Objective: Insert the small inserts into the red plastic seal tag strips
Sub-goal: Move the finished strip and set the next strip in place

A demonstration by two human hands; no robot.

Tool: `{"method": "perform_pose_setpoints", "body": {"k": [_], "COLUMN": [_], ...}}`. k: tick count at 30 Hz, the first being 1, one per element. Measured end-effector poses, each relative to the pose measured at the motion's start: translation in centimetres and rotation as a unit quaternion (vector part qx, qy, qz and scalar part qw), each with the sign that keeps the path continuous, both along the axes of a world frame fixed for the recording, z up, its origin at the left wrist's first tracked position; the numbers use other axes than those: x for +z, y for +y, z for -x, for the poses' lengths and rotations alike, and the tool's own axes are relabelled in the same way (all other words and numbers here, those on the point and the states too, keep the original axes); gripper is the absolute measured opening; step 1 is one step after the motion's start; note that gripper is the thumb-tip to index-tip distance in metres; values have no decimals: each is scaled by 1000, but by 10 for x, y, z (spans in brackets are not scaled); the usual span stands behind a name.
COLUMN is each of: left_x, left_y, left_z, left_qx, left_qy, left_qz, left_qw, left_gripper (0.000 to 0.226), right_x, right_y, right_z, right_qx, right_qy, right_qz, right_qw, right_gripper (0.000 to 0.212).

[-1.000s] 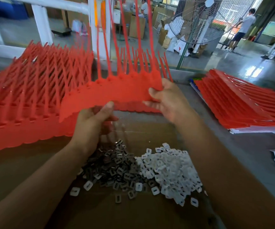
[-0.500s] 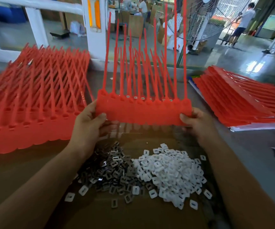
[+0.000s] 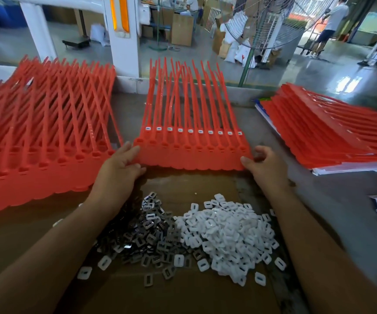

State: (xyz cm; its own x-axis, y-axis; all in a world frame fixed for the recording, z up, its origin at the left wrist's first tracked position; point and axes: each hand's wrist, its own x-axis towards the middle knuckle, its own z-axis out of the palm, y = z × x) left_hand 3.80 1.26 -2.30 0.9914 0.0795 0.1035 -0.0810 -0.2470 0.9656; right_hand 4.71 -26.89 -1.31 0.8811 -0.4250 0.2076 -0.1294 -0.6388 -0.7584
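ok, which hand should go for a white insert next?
Right, probably. The right hand is at the right end of the red strip, on the same side as the white insert pile. The left hand is nearer the metal pile. Neither appears to grip the strip.

Left forearm point(image 3: 47, 257) and right forearm point(image 3: 318, 257) bare and stretched forward, left hand point(image 3: 119, 169) held palm down, fingers nearly straight, thumb spread out, right hand point(image 3: 264, 166) turned inward, fingers loosely curled, thumb pointed leftward
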Motion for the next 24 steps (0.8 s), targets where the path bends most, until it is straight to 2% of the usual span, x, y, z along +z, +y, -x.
{"method": "perform_pose_setpoints", "body": {"k": [4,6,11,16,20,24], "left_x": [6,8,13,12,8,10], "left_y": [-3,-6,-5,-4,-6,-5], "left_z": [12,16,20,22,22,24], "left_qx": [5,11,9,-1,-36,4], "left_qy": [-92,-115,-133,-124,-95,-72], "left_qz": [-213,-273,-313,-402,-464,-506], "left_qw": [973,955,940,907,880,860], "left_gripper": [38,32,28,31,39,48], "right_x": [-3,-2,1,1,0,-2], "right_y": [-1,0,2,1,0,-1], "right_z": [3,4,7,9,8,7], "right_qx": [2,0,-8,-16,-22,-20], "right_qy": [5,-6,-18,-11,2,17], "right_qz": [21,24,49,76,93,107], "right_qw": [1000,1000,999,997,995,994], "right_gripper": [42,40,35,33,32,30]}}
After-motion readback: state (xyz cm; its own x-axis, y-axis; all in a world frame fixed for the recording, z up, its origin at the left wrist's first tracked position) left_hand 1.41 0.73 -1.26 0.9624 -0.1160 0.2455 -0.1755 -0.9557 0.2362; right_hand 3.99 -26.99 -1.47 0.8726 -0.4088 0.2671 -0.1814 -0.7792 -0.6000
